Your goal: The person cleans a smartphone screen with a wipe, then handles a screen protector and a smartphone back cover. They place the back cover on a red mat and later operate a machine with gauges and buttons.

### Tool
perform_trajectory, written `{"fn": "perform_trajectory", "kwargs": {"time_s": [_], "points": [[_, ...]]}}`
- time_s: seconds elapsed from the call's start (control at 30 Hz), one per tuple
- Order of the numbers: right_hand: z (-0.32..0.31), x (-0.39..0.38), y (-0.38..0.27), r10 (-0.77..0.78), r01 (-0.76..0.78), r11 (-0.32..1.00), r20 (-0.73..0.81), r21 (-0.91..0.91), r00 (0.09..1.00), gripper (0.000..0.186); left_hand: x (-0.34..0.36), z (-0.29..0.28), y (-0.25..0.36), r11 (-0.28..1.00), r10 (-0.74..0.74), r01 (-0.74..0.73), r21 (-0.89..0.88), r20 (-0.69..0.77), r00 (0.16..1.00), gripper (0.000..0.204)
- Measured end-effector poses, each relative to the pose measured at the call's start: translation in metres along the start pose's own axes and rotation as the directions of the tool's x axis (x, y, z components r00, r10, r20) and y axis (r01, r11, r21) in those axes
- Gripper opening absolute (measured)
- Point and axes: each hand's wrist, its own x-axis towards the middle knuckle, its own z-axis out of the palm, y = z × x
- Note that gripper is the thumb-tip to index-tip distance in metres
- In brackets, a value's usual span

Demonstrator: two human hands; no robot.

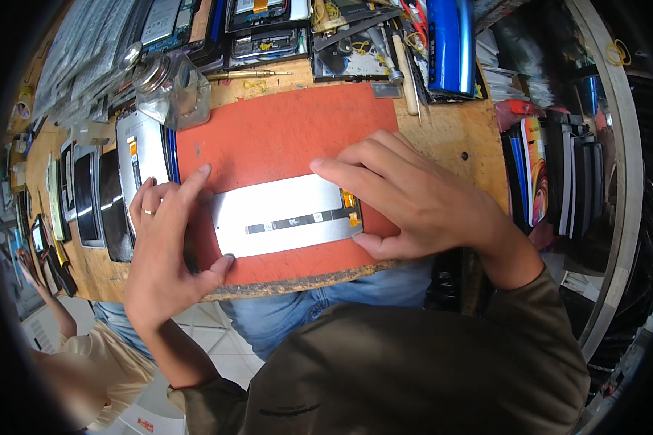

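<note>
A silver phone screen panel (279,199), back side up with a dark strip and orange flex connectors, lies on an orange-red mat (283,123). My left hand (163,257) is curved around its left end, thumb at the lower-left corner and index fingertip beside the upper-left corner. My right hand (410,203) grips the right end, fingers along the upper edge and thumb at the lower-right corner. Left of the mat stand or lie several phone screens and frames (109,206).
A glass jar (159,80) in plastic sits behind, with stacked bagged parts (76,80), phones and tools (355,47) and a blue panel (450,43). Folders or cases (551,174) fill the right shelf. A co-worker's arm and shirt (116,362) appear lower left.
</note>
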Motion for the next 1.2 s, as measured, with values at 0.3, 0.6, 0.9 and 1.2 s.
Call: {"fn": "perform_trajectory", "kwargs": {"time_s": [0.3, 0.6, 0.9, 1.2], "points": [[-0.001, 0.002, 0.001, 0.100, -0.099, 0.992, -0.004, 0.074, 0.995, 0.077, 0.000, 0.000, -0.005, 1.000, -0.012, 0.011, 0.015, 0.001, 1.000, 0.097], [-0.001, 0.003, 0.001, 0.141, -0.141, 0.990, 0.031, -0.018, 0.989, 0.063, 0.000, 0.003, -0.005, 0.999, -0.053, 0.053, -0.002, 0.002, 0.999, 0.089], [-0.001, 0.001, 0.001, 0.174, -0.174, 0.985, 0.040, 0.007, 0.984, 0.064, -0.002, 0.005, -0.007, 0.999, -0.033, 0.033, 0.004, -0.024, 0.999, 0.091], [0.001, 0.000, 0.006, 0.147, -0.147, 0.986, -0.003, 0.075, 0.989, 0.077, -0.002, 0.002, -0.012, 0.998, 0.022, -0.024, 0.054, 0.035, 0.999, 0.100]]}}
